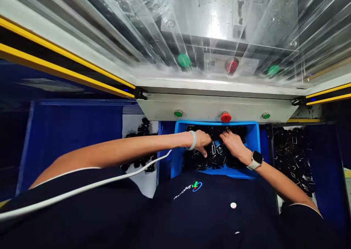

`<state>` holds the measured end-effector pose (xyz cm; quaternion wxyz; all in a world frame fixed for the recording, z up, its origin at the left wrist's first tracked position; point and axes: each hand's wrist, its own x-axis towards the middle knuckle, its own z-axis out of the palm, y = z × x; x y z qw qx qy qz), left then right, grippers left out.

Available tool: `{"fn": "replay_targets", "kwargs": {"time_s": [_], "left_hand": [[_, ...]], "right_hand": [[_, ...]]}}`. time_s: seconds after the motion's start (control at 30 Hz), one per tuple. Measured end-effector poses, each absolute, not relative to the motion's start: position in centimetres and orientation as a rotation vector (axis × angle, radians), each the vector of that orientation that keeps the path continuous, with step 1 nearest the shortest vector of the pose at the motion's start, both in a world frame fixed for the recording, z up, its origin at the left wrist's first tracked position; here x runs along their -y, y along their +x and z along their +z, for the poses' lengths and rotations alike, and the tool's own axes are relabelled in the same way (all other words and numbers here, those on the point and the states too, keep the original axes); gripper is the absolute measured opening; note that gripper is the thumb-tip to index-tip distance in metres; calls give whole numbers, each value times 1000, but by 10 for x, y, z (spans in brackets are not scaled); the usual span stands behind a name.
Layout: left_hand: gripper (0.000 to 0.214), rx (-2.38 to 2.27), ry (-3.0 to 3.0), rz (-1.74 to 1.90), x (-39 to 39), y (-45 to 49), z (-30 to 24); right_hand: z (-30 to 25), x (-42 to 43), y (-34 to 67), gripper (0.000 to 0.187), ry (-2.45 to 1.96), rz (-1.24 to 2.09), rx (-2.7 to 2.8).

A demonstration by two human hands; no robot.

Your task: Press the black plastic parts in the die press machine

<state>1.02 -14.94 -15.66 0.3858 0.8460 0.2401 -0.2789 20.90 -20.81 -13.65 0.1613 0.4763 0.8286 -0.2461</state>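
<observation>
In bin (pixel 178 146), hands (pixel 201 141) (pixel 233 143) on black parts (pixel 199 161), logo (pixel 188 190) unclear

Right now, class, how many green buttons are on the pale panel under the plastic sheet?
2 on the panel: one green button left of the red button, one right.

**Control panel and bins around you**

You face a cream control panel (pixel 216 108) with a red mushroom button (pixel 226 116) between two green buttons (pixel 178 113). Above it hangs a clear plastic curtain (pixel 219 29), with a steel plate (pixel 208 18) and more buttons showing through. Yellow-edged black rails (pixel 63 62) run in from both sides. Dark blue bins (pixel 326 168) stand to either side, holding heaps of black pieces (pixel 292 157). A white cable (pixel 82 187) crosses the lower left.
</observation>
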Motion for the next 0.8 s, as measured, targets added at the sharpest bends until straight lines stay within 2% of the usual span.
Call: {"fn": "replay_targets", "kwargs": {"time_s": [0.13, 0.3, 0.4, 0.5, 0.7, 0.8], "left_hand": [[46, -659, 2199, -510, 178, 11, -167], [31, -732, 2113, -260, 184, -6, -153], [30, -817, 1764, 58, 177, -13, -139], [38, -844, 1319, 316, 175, -14, -125], [44, -864, 967, 562, 180, -10, -118], [45, -866, 947, 577, 180, -11, -119]], "right_hand": [[-145, 212, 211, 44, 1374, -705, -2380], [-130, 216, 231, 28, 1432, -760, -2436], [-114, 217, 245, 14, 1720, -978, -2435], [-101, 221, 254, 11, 2050, -1235, -2343], [-87, 229, 257, 29, 2343, -1749, -2071], [-85, 230, 256, 34, 2365, -1818, -2041]]}}
